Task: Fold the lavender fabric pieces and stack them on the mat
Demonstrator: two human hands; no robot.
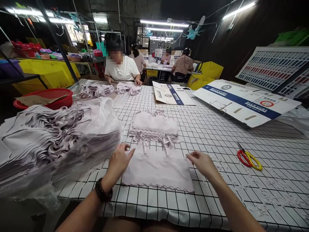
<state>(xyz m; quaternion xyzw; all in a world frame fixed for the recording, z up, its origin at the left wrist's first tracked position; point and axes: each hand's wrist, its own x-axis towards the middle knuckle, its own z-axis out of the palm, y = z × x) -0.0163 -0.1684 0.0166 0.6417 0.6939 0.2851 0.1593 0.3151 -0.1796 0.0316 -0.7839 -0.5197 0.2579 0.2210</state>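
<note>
My left hand point(119, 161) and right hand point(201, 162) rest open at either side edge of a pale top point(158, 169) lying flat between them, straps pointing away

A long table point(217, 135) covered in a white cloth with a black grid runs away into a dim workshop with dark walls. Bright fluorescent tube lights point(164, 23) hang from the ceiling, with pale blue fan-shaped ornaments point(193, 32) among them. At the far left stand metal shelves point(48, 54) over yellow bins point(45, 72). Deeper in, more people sit at a second worktable point(166, 68). At the far right leans a white rack of coloured rows point(272, 69).
</note>
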